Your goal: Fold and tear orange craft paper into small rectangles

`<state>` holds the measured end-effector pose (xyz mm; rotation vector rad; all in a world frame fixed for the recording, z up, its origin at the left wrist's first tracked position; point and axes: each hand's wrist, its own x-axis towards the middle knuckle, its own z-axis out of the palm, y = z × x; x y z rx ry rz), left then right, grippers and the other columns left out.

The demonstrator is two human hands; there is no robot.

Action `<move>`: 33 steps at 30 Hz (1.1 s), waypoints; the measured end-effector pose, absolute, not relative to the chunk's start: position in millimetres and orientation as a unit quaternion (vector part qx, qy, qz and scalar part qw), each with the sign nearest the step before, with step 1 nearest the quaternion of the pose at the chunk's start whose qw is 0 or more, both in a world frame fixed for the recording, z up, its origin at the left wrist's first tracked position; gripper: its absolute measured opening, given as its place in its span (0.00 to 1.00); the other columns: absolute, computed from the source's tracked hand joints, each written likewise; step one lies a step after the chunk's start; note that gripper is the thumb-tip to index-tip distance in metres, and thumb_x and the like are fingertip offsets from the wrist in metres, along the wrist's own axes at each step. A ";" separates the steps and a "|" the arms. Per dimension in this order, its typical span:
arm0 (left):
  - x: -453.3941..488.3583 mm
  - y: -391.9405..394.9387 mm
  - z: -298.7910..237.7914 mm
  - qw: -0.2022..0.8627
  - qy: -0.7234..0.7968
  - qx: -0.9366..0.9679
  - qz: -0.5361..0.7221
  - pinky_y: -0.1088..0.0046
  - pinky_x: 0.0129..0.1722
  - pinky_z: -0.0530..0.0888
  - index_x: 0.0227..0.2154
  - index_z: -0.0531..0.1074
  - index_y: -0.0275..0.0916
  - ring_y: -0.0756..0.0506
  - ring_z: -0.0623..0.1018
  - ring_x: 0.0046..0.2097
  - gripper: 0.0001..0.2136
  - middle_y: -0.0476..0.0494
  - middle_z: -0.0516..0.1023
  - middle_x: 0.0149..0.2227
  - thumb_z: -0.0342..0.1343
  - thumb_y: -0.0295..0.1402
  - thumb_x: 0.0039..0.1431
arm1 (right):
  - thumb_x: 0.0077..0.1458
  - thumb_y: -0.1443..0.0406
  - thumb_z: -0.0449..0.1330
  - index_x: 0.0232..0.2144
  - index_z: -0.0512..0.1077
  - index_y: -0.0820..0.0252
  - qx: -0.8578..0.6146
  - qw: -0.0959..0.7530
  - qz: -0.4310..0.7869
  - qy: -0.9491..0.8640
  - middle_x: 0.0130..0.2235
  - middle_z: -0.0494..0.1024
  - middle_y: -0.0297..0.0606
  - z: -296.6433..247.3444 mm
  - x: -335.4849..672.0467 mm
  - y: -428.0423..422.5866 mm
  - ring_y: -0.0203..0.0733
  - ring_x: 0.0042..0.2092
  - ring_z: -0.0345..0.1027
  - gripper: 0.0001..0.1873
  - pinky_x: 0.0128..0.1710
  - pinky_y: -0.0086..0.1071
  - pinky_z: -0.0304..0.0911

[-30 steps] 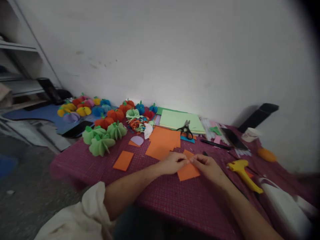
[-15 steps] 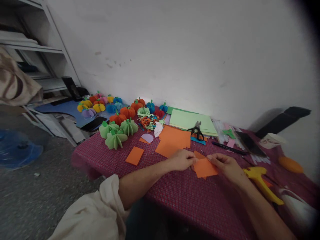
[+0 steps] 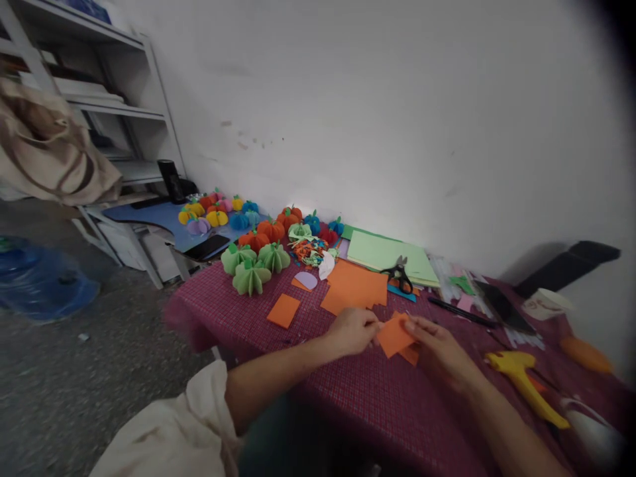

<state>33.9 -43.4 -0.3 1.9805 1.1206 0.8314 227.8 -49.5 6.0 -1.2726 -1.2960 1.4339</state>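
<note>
Between my two hands is a small orange paper piece, lifted above the tablecloth. My left hand pinches its left edge between thumb and bent fingers. At its upper right corner my right hand grips it with thumb and fingertips. More orange paper shows just behind and below it; whether that is a separate sheet I cannot tell. Larger orange sheets lie flat beyond my left hand. A small orange rectangle rests to the left, near a lilac paper half-round.
Black-handled scissors lie by pale green sheets. Green paper pumpkins, other coloured ones and paper scraps sit at the left. A yellow glue gun, a pen and a paper cup are at the right.
The view has swung left, so the table contents sit further right and lower. The orange paper has turned and tilted between my hands, which both still hold it.
</note>
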 end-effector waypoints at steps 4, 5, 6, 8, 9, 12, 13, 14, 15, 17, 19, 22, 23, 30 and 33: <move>-1.0 -68.2 -4.7 0.385 0.459 0.720 0.352 0.79 0.23 0.62 0.21 0.71 0.36 0.52 0.70 0.22 0.17 0.48 0.74 0.21 0.42 0.39 0.55 | 0.43 0.57 0.59 0.26 0.70 0.60 -0.508 0.365 0.559 -0.544 0.27 0.71 0.34 6.5 193.9 -55.9 0.34 0.27 0.62 0.12 0.27 0.28 0.58; -10.1 -73.8 -6.2 0.378 0.464 0.714 0.365 0.79 0.24 0.61 0.21 0.70 0.36 0.51 0.70 0.23 0.16 0.48 0.74 0.21 0.43 0.39 0.54 | 0.43 0.56 0.59 0.26 0.70 0.60 -0.512 0.357 0.547 -0.558 0.25 0.70 0.33 7.3 185.9 -54.5 0.33 0.25 0.60 0.12 0.25 0.27 0.56; -19.2 -79.0 -7.5 0.370 0.472 0.706 0.376 0.78 0.24 0.61 0.20 0.70 0.36 0.51 0.69 0.23 0.16 0.48 0.73 0.20 0.44 0.39 0.54 | 0.43 0.56 0.59 0.25 0.70 0.60 -0.512 0.346 0.536 -0.575 0.23 0.69 0.32 8.5 177.8 -52.0 0.32 0.23 0.58 0.12 0.23 0.26 0.54; -38.2 -88.1 -9.9 0.361 0.499 0.681 0.397 0.78 0.23 0.60 0.19 0.70 0.36 0.51 0.68 0.22 0.16 0.49 0.72 0.19 0.44 0.40 0.53 | 0.42 0.56 0.59 0.24 0.70 0.61 -0.505 0.323 0.522 -0.606 0.21 0.67 0.31 12.2 159.7 -44.9 0.30 0.22 0.56 0.13 0.21 0.25 0.51; -48.2 -91.8 -10.8 0.351 0.512 0.667 0.412 0.78 0.23 0.59 0.18 0.69 0.36 0.51 0.68 0.22 0.17 0.49 0.71 0.18 0.44 0.41 0.53 | 0.42 0.55 0.59 0.24 0.70 0.61 -0.500 0.314 0.521 -0.617 0.21 0.66 0.30 14.3 149.3 -40.6 0.30 0.21 0.55 0.14 0.20 0.25 0.50; -79.5 -98.4 -12.1 0.303 0.568 0.589 0.488 0.79 0.22 0.59 0.15 0.66 0.37 0.52 0.66 0.21 0.18 0.51 0.67 0.15 0.44 0.42 0.53 | 0.42 0.56 0.59 0.25 0.69 0.61 -0.493 0.301 0.528 -0.622 0.19 0.64 0.28 18.0 112.9 -26.2 0.28 0.20 0.55 0.14 0.20 0.24 0.50; -89.6 -98.9 -12.1 0.278 0.587 0.553 0.522 0.78 0.23 0.60 0.16 0.66 0.37 0.51 0.67 0.22 0.17 0.51 0.68 0.16 0.44 0.41 0.54 | 0.42 0.56 0.59 0.27 0.69 0.61 -0.489 0.298 0.536 -0.620 0.19 0.64 0.28 17.5 99.9 -21.3 0.28 0.20 0.55 0.14 0.20 0.24 0.50; -99.0 -98.4 -11.9 0.251 0.602 0.513 0.558 0.78 0.25 0.61 0.20 0.67 0.37 0.50 0.68 0.24 0.15 0.50 0.70 0.19 0.44 0.40 0.54 | 0.41 0.57 0.60 0.28 0.68 0.60 -0.484 0.288 0.543 -0.623 0.20 0.64 0.27 16.0 87.2 -16.5 0.27 0.20 0.55 0.14 0.20 0.23 0.51; -107.2 -97.3 -11.7 0.234 0.605 0.487 0.585 0.78 0.28 0.63 0.25 0.69 0.38 0.49 0.70 0.28 0.12 0.49 0.72 0.23 0.45 0.39 0.54 | 0.41 0.57 0.60 0.29 0.68 0.60 -0.474 0.275 0.550 -0.630 0.20 0.64 0.27 13.5 75.0 -12.0 0.28 0.20 0.56 0.14 0.20 0.23 0.51; -119.4 -93.8 -12.0 0.201 0.606 0.466 0.613 0.76 0.34 0.64 0.33 0.69 0.39 0.48 0.72 0.34 0.09 0.47 0.74 0.31 0.46 0.36 0.54 | 0.41 0.58 0.59 0.29 0.68 0.61 -0.468 0.263 0.540 -0.649 0.21 0.65 0.28 6.4 53.5 -4.1 0.28 0.20 0.56 0.14 0.19 0.23 0.52; -125.6 -90.2 -14.1 0.170 0.609 0.479 0.609 0.74 0.39 0.64 0.35 0.68 0.40 0.46 0.71 0.39 0.09 0.45 0.73 0.36 0.46 0.32 0.53 | 0.43 0.58 0.58 0.29 0.68 0.61 -0.463 0.244 0.512 -0.681 0.20 0.65 0.29 -1.9 37.2 1.8 0.28 0.20 0.57 0.13 0.19 0.23 0.53; -126.9 -87.1 -20.1 0.125 0.615 0.520 0.580 0.72 0.43 0.62 0.34 0.70 0.40 0.45 0.70 0.41 0.10 0.44 0.73 0.38 0.45 0.28 0.52 | 0.44 0.59 0.56 0.28 0.69 0.62 -0.461 0.234 0.477 -0.711 0.20 0.66 0.30 -13.4 22.3 7.9 0.29 0.20 0.57 0.11 0.18 0.23 0.53; -126.3 -86.7 -22.3 0.111 0.615 0.536 0.568 0.71 0.43 0.62 0.35 0.70 0.41 0.45 0.69 0.42 0.11 0.44 0.73 0.38 0.45 0.27 0.52 | 0.44 0.60 0.56 0.27 0.69 0.63 -0.462 0.235 0.467 -0.716 0.20 0.66 0.30 -16.7 19.4 9.4 0.29 0.20 0.57 0.11 0.19 0.23 0.53; -126.5 -83.5 -33.0 0.013 0.624 0.630 0.462 0.67 0.41 0.62 0.35 0.71 0.40 0.45 0.69 0.41 0.13 0.46 0.73 0.37 0.45 0.22 0.50 | 0.44 0.64 0.56 0.26 0.71 0.63 -0.494 0.228 0.372 -0.752 0.19 0.70 0.30 -30.9 11.4 16.1 0.30 0.21 0.60 0.08 0.21 0.23 0.54; -127.3 -84.2 -35.4 -0.014 0.628 0.654 0.420 0.66 0.40 0.62 0.34 0.71 0.40 0.45 0.69 0.41 0.12 0.46 0.74 0.38 0.45 0.23 0.51 | 0.45 0.64 0.55 0.27 0.72 0.62 -0.507 0.220 0.337 -0.762 0.20 0.71 0.31 -32.9 9.0 17.0 0.31 0.22 0.62 0.08 0.23 0.23 0.56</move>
